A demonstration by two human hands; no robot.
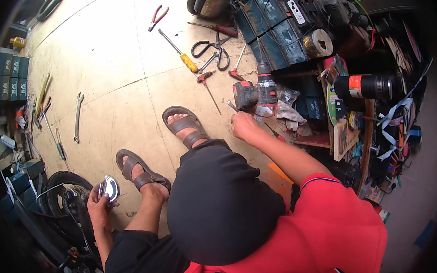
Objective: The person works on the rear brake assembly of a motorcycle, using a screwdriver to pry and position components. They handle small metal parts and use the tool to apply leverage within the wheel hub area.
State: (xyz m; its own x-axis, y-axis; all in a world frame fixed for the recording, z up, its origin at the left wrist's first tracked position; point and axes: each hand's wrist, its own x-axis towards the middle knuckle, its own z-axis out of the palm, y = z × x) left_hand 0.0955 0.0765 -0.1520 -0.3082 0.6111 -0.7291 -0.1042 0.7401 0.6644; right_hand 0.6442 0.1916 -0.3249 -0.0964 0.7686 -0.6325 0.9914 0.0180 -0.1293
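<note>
Fingers of the left hand (99, 203) are closed on a round silver part (112, 188), held up near a black tyre (73, 176) at lower left; the right hand (244, 125) is curled, a short metal tool (232, 106) at its fingertips, its grip unclear; beside it lies a drill (267, 93), with a yellow-handled screwdriver (188, 62) and scissors (217, 46) farther off on the floor (108, 53)

Floor (108, 58) beyond the right fingers (236, 119) bright, nearly washed out; shelving (315, 140) right of them dim; outer edges bowed, blackened
</note>
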